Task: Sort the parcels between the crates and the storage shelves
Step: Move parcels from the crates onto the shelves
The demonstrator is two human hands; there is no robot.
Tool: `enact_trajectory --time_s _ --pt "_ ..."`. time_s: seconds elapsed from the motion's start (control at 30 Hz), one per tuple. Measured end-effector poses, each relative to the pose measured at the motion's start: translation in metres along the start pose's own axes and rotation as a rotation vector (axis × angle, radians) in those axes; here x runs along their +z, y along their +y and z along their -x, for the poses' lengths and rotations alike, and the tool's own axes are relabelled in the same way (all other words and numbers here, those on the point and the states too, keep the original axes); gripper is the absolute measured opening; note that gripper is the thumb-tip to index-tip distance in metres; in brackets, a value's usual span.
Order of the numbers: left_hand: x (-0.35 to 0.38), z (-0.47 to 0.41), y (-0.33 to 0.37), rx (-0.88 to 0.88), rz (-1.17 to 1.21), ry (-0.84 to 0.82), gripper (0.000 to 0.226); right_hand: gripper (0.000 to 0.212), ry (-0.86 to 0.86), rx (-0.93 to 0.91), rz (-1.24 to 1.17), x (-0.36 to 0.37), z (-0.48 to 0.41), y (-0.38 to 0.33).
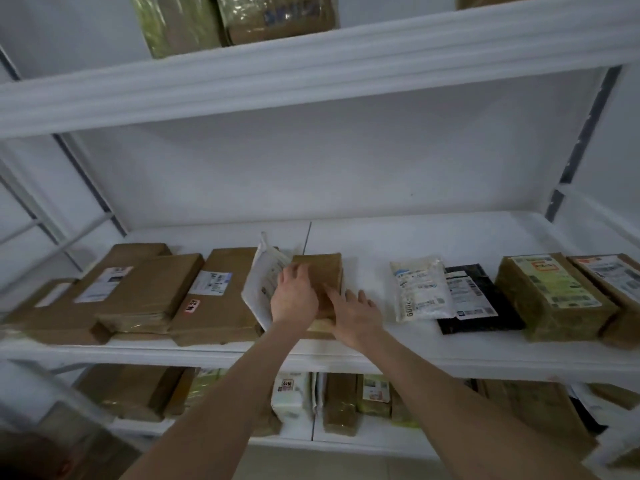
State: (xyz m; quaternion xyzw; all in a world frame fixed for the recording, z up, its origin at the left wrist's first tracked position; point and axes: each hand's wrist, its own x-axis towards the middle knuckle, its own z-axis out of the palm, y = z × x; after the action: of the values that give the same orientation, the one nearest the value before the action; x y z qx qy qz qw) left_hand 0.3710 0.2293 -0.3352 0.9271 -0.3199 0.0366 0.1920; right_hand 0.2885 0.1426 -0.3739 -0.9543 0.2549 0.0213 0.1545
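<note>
Item: small brown parcel, lying flat on the middle shelf at about mid-width, label not visible. Both hands were on it and close together. The left hand lay over its top with the fingers bent down at the left edge. The right hand was spread flat, with straight fingers pressing the near right corner and reaching onto the shelf board. Immediately left of the parcel, a white mailer stood tilted on edge, leaning between it and a flat brown parcel with a pink tag. To the right of it, beyond a bare stretch of board, lay a white pouch, then a black mailer touching or partly under that pouch, then a labelled brown box. Below it, more parcels stood on edge on the shelf underneath. No crate could be made out. Step judged in hand: seating the parcel in its row. Handling note: push it back squarely with both palms and keep it flat. The leaning mailer would probably slide or fall as the parcel shifts, so steady it with the left fingers, and leave the gap to the right free.
</note>
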Motion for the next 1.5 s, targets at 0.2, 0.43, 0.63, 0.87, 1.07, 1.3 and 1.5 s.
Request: enact_trajectory --time_s 0.2,0.43,0.63,0.87,1.07,1.3,1.5 --pt "0.003 -0.002 0.0 -0.091 0.285 -0.177 0.048 0.069 0.057 0.029 0.016 -0.019 0.004 0.031" --pt "0.001 -0.017 0.024 -0.099 0.281 -0.317 0.057 0.049 0.113 0.241 -0.668 -0.036 0.021 0.055" --pt "0.012 -0.001 0.017 -0.264 0.642 -0.433 0.037 0.045 0.203 0.44 -1.269 -0.032 0.034 0.062" --pt "-0.009 0.01 0.018 -0.208 0.999 -0.391 0.047 0.032 0.201 0.463 -1.572 -0.055 0.042 0.065" --pt "-0.022 0.01 0.029 -0.216 1.111 -0.35 0.04 0.037 0.134 0.433 -1.799 -0.071 0.055 0.081" --pt "-0.025 0.007 0.04 -0.327 1.222 -0.46 0.056 0.044 0.002 0.282 -1.698 -0.074 0.073 0.106" --pt "-0.026 0.012 0.045 -0.328 1.273 -0.548 0.04 0.062 0.017 0.25 -1.578 -0.07 0.079 0.111"
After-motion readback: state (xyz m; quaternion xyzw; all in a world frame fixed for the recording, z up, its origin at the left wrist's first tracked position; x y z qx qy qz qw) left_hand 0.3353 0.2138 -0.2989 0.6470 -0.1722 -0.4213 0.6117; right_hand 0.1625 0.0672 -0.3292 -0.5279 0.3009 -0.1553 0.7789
